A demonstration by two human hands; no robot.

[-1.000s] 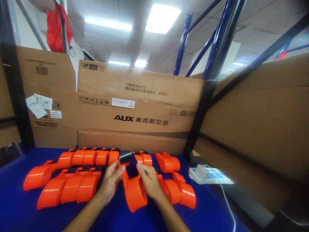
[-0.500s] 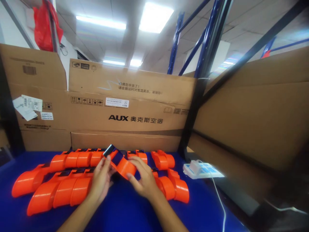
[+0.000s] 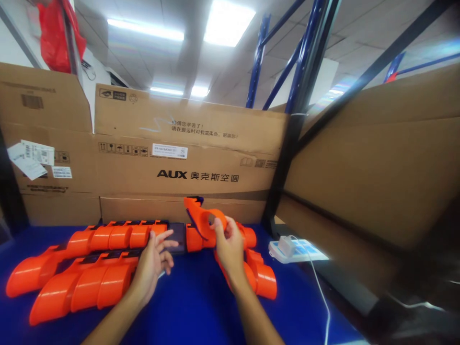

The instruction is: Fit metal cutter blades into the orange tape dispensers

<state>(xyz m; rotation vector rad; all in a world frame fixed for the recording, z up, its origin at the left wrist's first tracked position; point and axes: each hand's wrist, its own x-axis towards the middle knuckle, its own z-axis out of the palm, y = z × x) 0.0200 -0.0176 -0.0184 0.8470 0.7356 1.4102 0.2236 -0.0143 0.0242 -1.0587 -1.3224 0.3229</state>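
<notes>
1. While I scan left to right off the AUX carton [image 3: 187, 158] as my landmark: two nested rows of orange dispensers [image 3: 89, 268] lie on the blue table [image 3: 194, 316] in front of the carton's left half, tight together, touching.
2. Left hand [image 3: 153, 263] sits in front of carton centre, palm down, fingers spread and loose, gripping nothing. Fingertips reach toward a dark flat piece [image 3: 177, 235] at the end of the rear row; can't tell if they touch.
3. Right hand [image 3: 228, 247] is just right of carton centre, forearm up from the bottom edge, wrist cocked back, fingers closed on the lifted dispenser [image 3: 201, 218]. It's held in the air in front of the carton's lower seam, nose tilted up-left.
4. More orange units [image 3: 260, 278] lie under and right of that hand.
5. Right of the carton's end post: white power strip [image 3: 298, 250] with cable trailing off the table.
6. Risks, my judgement: one-hand pinch on a curved shell could slip and drop it onto the rows; a right-hand swing could snag the cable; the dark end may carry a cutter edge near the left fingertips.
</notes>
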